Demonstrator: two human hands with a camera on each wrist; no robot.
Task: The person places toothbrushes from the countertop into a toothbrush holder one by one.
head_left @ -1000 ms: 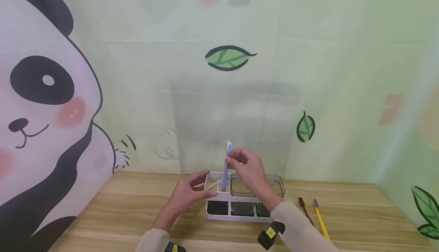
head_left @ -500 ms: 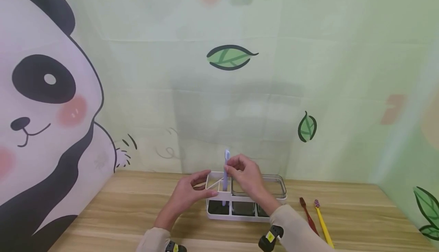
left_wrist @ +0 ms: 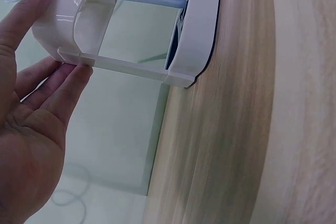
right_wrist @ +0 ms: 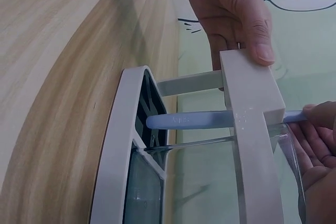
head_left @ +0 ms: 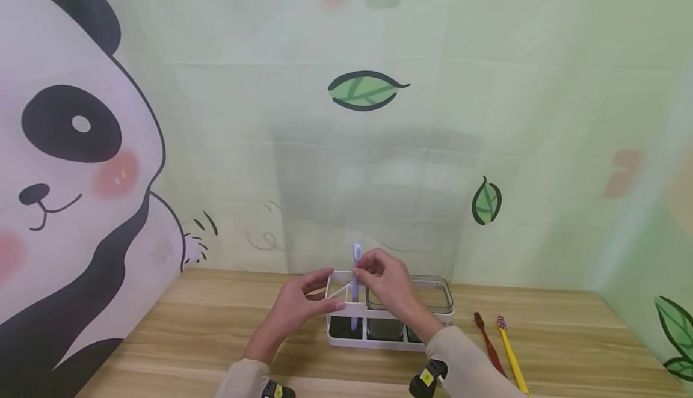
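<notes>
A white toothbrush holder (head_left: 390,345) stands on the wooden table, with an upper frame over a dark-floored base. My left hand (head_left: 300,299) grips its left end, thumb on the front of the upper frame and fingers round the side. My right hand (head_left: 388,281) pinches a light purple toothbrush (head_left: 355,290) just below its head. Bristles up, the toothbrush passes down through a small slot of the frame. In the right wrist view its rounded handle end (right_wrist: 155,122) lies at the dark base. Part of the right hand (right_wrist: 321,148) shows behind the frame there.
A clear container (head_left: 441,296) sits in the holder's right part, partly behind the right forearm. Right of the holder, a dark red toothbrush (head_left: 487,344) and a yellow toothbrush (head_left: 511,356) lie on the table (head_left: 574,338). A panda-printed cloth (head_left: 216,115) hangs behind.
My right hand has moved down with the purple toothbrush, whose lower end has sunk through the frame to the base. The left hand keeps its grip on the holder.
</notes>
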